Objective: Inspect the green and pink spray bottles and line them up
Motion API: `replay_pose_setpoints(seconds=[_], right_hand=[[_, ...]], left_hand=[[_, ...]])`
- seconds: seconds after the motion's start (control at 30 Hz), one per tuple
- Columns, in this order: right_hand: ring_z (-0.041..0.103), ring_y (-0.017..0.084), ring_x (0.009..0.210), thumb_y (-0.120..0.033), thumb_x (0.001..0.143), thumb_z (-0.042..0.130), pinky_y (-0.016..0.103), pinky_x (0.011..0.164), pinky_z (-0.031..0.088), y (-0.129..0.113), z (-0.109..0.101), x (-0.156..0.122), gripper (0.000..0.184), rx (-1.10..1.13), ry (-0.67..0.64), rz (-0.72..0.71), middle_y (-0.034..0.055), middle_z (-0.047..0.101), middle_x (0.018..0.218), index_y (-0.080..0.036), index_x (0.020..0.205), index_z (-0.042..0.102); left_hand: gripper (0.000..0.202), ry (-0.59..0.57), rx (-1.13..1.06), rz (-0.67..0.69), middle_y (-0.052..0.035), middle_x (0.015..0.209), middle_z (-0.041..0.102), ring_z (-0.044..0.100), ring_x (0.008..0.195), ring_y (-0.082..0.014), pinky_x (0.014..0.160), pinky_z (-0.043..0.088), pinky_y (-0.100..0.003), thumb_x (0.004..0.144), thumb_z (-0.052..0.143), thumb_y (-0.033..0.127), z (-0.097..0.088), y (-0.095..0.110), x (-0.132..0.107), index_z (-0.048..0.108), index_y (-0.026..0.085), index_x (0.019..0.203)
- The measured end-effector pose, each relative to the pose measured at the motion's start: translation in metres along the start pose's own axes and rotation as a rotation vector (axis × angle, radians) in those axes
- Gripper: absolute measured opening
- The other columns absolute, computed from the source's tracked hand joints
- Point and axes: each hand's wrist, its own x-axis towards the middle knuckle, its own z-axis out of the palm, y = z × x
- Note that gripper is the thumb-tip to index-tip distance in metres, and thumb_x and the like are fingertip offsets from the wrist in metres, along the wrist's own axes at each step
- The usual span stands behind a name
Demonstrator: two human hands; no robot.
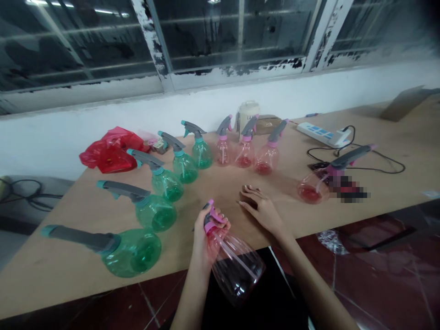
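My left hand (205, 229) is wrapped round the neck and trigger of a clear pink spray bottle (237, 266), which tilts over the table's front edge with its base toward me. My right hand (260, 208) rests on the table top with fingers stretched out, holding nothing. A separate pink spray bottle (312, 188) stands to its right. Beyond the hands are more pink spray bottles, among them one nearest my right hand (266, 158). Several green spray bottles form a curved row on the left, the closest one (132, 252) near the front edge.
A red plastic bag (113, 149) lies at the back left. By the wall stand a white container (248, 114) and a brown box (268, 123). A power strip (319, 134) with a black cable (385, 169) lies at the right. The wooden table (282, 201) ends just before me.
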Motion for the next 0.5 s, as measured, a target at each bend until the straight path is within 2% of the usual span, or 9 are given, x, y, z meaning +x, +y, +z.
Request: replay_pose_setpoints(seconds=[0.1, 0.17, 0.27, 0.5], right_hand=[[0.047, 0.025, 0.129, -0.040, 0.089, 0.053, 0.049, 0.111, 0.030, 0.000, 0.000, 0.000, 0.037, -0.003, -0.003, -0.006, 0.0119, 0.058, 0.131, -0.018, 0.117, 0.064], [0.047, 0.025, 0.129, -0.040, 0.089, 0.053, 0.050, 0.110, 0.030, 0.001, -0.001, 0.000, 0.037, 0.000, -0.004, -0.006, 0.0121, 0.058, 0.132, -0.019, 0.118, 0.064], [0.047, 0.025, 0.129, -0.039, 0.089, 0.054, 0.051, 0.111, 0.030, 0.000, -0.001, -0.001, 0.037, 0.001, -0.006, -0.004, 0.0123, 0.058, 0.132, -0.019, 0.118, 0.064], [0.048, 0.025, 0.129, -0.039, 0.089, 0.054, 0.050, 0.111, 0.029, -0.001, -0.001, -0.001, 0.037, 0.003, -0.007, 0.007, 0.0127, 0.058, 0.132, -0.018, 0.117, 0.064]], left_hand=[[0.011, 0.032, 0.012, 0.011, 0.0002, 0.065, 0.061, 0.063, 0.058, -0.0115, 0.063, 0.055, -0.025, 0.074, 0.069, 0.024, -0.002, -0.003, 0.001, 0.061, 0.017, 0.075], [0.014, 0.090, 0.007, 0.000, -0.0058, 0.079, 0.068, 0.069, 0.075, -0.0177, 0.072, 0.056, -0.028, 0.075, 0.068, 0.027, -0.003, -0.003, 0.001, 0.064, 0.017, 0.083], [0.020, 0.092, 0.004, -0.054, -0.0118, 0.097, 0.071, 0.068, 0.095, -0.0234, 0.078, 0.056, -0.030, 0.080, 0.063, 0.031, -0.001, 0.000, -0.001, 0.066, 0.016, 0.093], [0.021, 0.075, 0.012, -0.082, -0.0122, 0.103, 0.071, 0.068, 0.096, -0.0221, 0.078, 0.056, -0.029, 0.083, 0.060, 0.030, 0.009, 0.011, -0.005, 0.066, 0.014, 0.094]])
